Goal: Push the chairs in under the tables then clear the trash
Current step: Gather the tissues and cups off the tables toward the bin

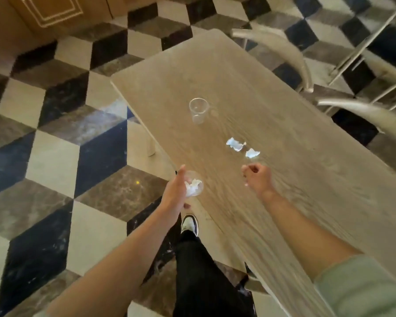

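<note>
A long light wooden table runs from the upper middle to the lower right. My left hand holds a clear plastic cup with crumpled white paper inside it, at the table's near left edge. My right hand hovers over the tabletop with fingers curled; whether it pinches anything is unclear. Just beyond it lie two scraps of white paper. A second clear cup stands upright further up the table.
Two pale curved chair backs sit against the table's far right side, with metal legs behind them. The floor is a black, grey and cream cube pattern. A wooden door is at upper left. My leg and shoe are below.
</note>
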Available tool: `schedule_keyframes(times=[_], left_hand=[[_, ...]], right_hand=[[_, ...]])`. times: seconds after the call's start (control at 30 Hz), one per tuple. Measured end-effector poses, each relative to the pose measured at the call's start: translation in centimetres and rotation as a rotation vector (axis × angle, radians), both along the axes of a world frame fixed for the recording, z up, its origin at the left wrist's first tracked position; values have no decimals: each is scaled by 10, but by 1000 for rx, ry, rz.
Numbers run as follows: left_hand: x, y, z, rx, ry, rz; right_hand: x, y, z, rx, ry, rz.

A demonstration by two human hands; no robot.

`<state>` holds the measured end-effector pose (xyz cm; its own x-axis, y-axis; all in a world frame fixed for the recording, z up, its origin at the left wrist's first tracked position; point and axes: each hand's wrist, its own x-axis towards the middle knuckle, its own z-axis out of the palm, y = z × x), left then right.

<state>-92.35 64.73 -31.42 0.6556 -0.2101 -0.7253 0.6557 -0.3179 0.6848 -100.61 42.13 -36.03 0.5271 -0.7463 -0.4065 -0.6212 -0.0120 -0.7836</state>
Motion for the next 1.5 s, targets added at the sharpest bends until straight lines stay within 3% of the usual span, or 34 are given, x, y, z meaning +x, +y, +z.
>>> schedule_keyframes(times=[0.13,0.27,0.4,0.57,0.7,0.8,0.87,0.93,1.03,1.1,1.17,1.3,1.37,1.5], left_hand=[[86,-47,-5,89,32,-100],[129,-64,-6,104,16,-177],[166,-79,-10,129,14,-278],[213,-88,-12,258,-124,-530],[247,-81,-8,181,-190,-696],[271,-74,-16,140,-206,-779],[287,-67,-18,104,-200,-793],[301,-64,-18,70,-191,-817],[328,-55,-24,70,-56,-791],[341,-54,-26,169,57,-724],[353,-59,-28,196,120,-677],[365,-71,-27,211,154,-627],[369,-72,-27,223,149,-583],[378,-69,-30,218,148,-606]], right_hand=[[71,-35,-10,-186,194,-165],[98,-22,-4,-211,283,-32],[123,-10,1,-215,198,84],[169,7,28,-107,4,-40],[217,41,55,-86,-14,161],[254,70,61,-86,207,342],[277,80,65,-111,376,577],[286,77,73,-86,399,658],[291,77,85,-21,155,342],[288,71,84,-266,58,71],[287,58,78,-500,143,-58],[285,32,59,-277,522,125],[286,30,51,-242,451,117],[295,35,64,-148,38,-111]])
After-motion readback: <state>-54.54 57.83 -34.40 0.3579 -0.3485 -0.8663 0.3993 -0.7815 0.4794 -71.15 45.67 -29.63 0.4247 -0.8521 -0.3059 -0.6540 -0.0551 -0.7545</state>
